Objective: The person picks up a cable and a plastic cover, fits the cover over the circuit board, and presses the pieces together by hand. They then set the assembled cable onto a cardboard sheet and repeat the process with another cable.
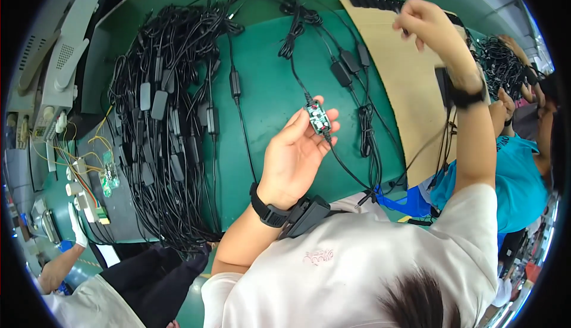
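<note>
Your left hand holds a small circuit board over the green tabletop.
Nearest you, your left palm is turned up, thumb and fingers supporting the board at the tabletop's middle; black cable leaves both its ends. To the left, a large tangled pile of black cables spreads from near to far. On the right lies a tan cardboard sheet. Far right above it, your right hand has curled fingers; you cannot tell whether they grip anything. Black pieces line the sheet's far edge.

Cables smooth plastic; cardboard sheet matt (paper).
</note>
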Demonstrator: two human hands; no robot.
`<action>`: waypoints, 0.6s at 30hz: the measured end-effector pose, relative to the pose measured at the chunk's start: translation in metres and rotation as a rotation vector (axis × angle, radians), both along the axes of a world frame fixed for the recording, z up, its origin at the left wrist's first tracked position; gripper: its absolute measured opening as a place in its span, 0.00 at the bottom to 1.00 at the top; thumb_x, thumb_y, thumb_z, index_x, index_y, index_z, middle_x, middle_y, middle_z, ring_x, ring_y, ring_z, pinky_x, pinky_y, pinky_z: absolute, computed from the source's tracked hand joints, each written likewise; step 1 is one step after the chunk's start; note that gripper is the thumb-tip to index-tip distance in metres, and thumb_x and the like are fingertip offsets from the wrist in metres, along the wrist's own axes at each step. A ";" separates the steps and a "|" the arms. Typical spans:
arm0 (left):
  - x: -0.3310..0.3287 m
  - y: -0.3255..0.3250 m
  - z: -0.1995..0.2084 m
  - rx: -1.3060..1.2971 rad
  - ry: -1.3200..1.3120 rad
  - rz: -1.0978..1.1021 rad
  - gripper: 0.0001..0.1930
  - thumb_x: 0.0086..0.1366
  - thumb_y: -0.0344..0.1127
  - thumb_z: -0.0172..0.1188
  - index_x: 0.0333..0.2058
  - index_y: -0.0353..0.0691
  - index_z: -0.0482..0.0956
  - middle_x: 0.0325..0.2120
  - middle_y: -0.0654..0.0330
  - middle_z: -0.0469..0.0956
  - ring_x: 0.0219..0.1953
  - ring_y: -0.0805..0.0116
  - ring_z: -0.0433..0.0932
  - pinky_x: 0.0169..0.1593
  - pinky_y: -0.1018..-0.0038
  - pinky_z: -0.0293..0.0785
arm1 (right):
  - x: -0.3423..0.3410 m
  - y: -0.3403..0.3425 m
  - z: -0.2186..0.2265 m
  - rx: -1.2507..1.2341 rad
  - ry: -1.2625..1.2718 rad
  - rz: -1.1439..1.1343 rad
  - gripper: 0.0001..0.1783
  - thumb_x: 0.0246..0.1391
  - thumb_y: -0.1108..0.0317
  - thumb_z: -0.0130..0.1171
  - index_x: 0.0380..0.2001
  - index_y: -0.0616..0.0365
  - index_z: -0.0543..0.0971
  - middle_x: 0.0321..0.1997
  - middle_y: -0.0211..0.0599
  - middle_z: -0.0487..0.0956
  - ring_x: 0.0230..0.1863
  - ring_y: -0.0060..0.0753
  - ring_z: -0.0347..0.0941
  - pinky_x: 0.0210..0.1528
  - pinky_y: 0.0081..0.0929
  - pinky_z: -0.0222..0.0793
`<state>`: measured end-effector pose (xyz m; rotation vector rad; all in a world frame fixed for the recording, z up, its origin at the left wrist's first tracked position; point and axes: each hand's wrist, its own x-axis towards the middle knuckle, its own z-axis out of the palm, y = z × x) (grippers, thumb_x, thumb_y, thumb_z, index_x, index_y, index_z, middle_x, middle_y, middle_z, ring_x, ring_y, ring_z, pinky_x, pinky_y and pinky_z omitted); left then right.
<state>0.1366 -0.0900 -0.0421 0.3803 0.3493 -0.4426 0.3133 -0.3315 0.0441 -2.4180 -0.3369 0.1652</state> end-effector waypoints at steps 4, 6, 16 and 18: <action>0.000 0.004 0.001 -0.006 -0.004 -0.013 0.17 0.65 0.40 0.42 0.50 0.41 0.65 0.41 0.58 0.72 0.41 0.69 0.71 0.46 0.73 0.65 | -0.125 0.054 -0.008 0.938 0.560 0.038 0.11 0.53 0.66 0.50 0.37 0.58 0.66 0.35 0.46 0.76 0.30 0.33 0.75 0.22 0.18 0.72; -0.001 0.000 0.002 0.002 -0.013 -0.035 0.17 0.66 0.40 0.42 0.51 0.40 0.64 0.42 0.57 0.72 0.41 0.69 0.70 0.47 0.72 0.65 | -0.154 0.058 -0.026 1.147 0.731 -0.093 0.10 0.53 0.68 0.51 0.38 0.60 0.68 0.39 0.50 0.75 0.34 0.39 0.76 0.27 0.22 0.75; -0.001 0.000 -0.001 0.028 -0.027 -0.038 0.17 0.66 0.38 0.40 0.51 0.39 0.63 0.41 0.56 0.72 0.42 0.68 0.71 0.47 0.72 0.65 | -0.164 0.071 -0.051 1.245 0.632 -0.210 0.09 0.53 0.73 0.50 0.38 0.63 0.69 0.37 0.46 0.75 0.34 0.39 0.76 0.32 0.24 0.77; -0.002 -0.001 -0.002 0.000 -0.038 -0.032 0.17 0.66 0.38 0.40 0.51 0.39 0.63 0.41 0.56 0.72 0.41 0.68 0.71 0.47 0.72 0.65 | -0.164 0.072 -0.049 1.107 0.529 -0.248 0.09 0.53 0.73 0.51 0.38 0.64 0.69 0.36 0.43 0.75 0.34 0.38 0.76 0.33 0.24 0.77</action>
